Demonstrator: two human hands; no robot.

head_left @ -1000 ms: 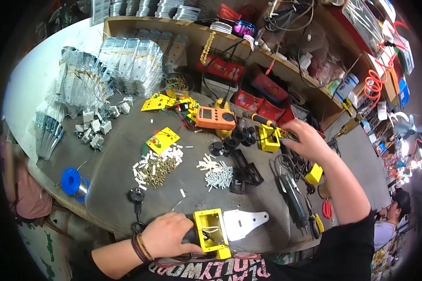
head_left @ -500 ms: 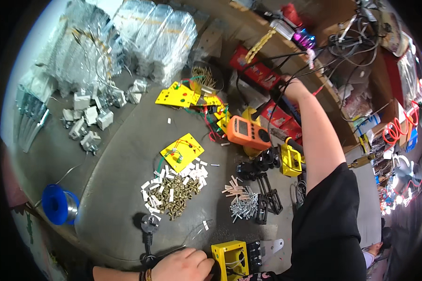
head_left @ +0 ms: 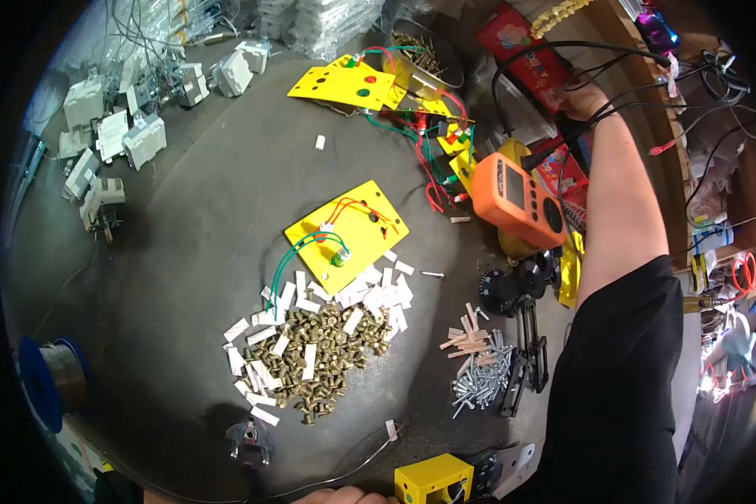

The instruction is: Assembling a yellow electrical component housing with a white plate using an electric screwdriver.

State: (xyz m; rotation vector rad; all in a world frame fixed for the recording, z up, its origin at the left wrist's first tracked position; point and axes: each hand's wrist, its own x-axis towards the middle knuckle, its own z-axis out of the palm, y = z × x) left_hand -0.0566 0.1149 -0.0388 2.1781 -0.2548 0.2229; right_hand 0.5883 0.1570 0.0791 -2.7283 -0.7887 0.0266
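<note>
My right hand (head_left: 581, 101) reaches far up to the right, among black cables (head_left: 554, 46) beside a red box (head_left: 521, 42) on the shelf edge; its fingers are hidden. Below my forearm lies an orange multimeter (head_left: 519, 202). Only a sliver of my left hand (head_left: 344, 496) shows at the bottom edge, just left of a yellow plastic box (head_left: 433, 480); its grip is not visible. A yellow plate with green and red wires (head_left: 346, 233) lies mid-table above a heap of brass screws (head_left: 319, 357) and white strips.
Silver screws (head_left: 479, 382), black knobs (head_left: 512, 286) and black brackets lie right of centre. White sockets (head_left: 113, 143) sit at the far left, a blue wire spool (head_left: 49, 378) at the left edge, a black plug (head_left: 248, 437) near the front, and another wired yellow plate (head_left: 344, 82) at the back.
The view has tipped down and closer to the table. My right arm has stretched farther up toward the shelf cables. My left hand has slipped almost out of view beside the yellow box.
</note>
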